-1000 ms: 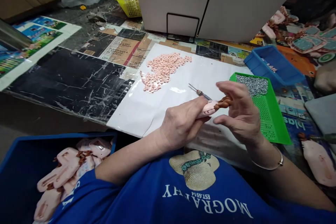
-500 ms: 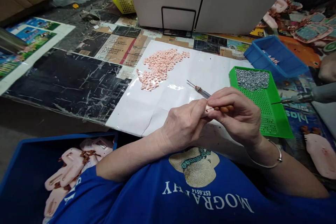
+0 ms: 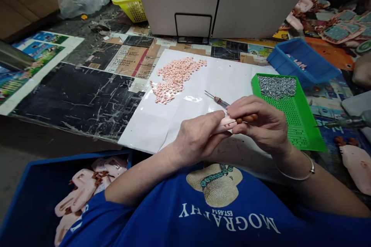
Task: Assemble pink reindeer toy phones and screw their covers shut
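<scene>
Between my two hands is a pink plastic part [image 3: 226,124] with brown knobs along one end. My left hand [image 3: 199,133] is closed around its pink body. The fingers of my right hand [image 3: 259,121] pinch the end with the brown knobs [image 3: 247,119]. Just beyond my fingers a screwdriver [image 3: 218,100] lies on the white sheet [image 3: 145,131], its tip pointing away to the left and its handle partly hidden. A pile of small pink pieces [image 3: 176,77] is spread on the sheet farther off.
At the right stands a green tray [image 3: 314,135] with metal screws [image 3: 276,87], behind it a blue bin [image 3: 304,63]. A power screwdriver [image 3: 348,122] juts in from the right edge. A blue crate [image 3: 26,185] with pink parts [image 3: 84,185] sits lower left. A white carton [image 3: 246,7] stands behind.
The pink part has turned in my hands, so more of its side shows. My left hand has shifted slightly left. The power screwdriver at the right has moved right and down.
</scene>
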{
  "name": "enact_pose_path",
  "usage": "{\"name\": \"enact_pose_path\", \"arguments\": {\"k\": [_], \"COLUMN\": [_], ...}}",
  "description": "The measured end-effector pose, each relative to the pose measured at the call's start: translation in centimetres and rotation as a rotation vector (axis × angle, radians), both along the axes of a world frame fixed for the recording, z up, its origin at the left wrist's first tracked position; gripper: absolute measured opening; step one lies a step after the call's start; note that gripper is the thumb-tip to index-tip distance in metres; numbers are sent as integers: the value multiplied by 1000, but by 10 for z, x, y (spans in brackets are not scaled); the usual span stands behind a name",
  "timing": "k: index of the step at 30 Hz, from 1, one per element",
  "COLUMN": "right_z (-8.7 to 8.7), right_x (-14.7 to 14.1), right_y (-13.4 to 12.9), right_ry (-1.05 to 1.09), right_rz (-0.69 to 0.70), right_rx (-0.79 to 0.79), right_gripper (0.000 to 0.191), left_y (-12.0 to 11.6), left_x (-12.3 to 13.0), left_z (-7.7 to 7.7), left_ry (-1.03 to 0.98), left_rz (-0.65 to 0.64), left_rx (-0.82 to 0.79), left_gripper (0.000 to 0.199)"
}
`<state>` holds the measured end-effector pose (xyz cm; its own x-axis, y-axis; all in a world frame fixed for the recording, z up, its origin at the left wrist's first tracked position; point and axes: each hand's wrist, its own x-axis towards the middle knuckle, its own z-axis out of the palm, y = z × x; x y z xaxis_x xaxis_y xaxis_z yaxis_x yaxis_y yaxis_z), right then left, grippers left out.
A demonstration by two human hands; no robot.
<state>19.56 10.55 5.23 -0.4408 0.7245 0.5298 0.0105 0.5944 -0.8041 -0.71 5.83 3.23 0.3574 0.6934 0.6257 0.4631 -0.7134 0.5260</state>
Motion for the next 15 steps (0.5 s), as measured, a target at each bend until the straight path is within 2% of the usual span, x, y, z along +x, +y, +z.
{"name": "enact_pose_path", "arguments": {"k": [5,9,12,15], "right_z": [10,14,13,8], "right_x": [7,9,9,9], "right_y": [1,-6,-24,-50], "right_ry": [-174,-291,-294,-252], "right_rz": [42,44,36,59], "right_rx": [117,251,244,167], "right_gripper": [27,27,27,24], "left_y": [4,-1,-17,-40], "left_x": [-5,-7,-7,-7], "left_z": [-6,1,13,24], "left_ry": [95,213,282,357], "left_rz": [42,84,72,-19], "left_rx": [156,208,175,47], "left_gripper": [36,32,26,23]}}
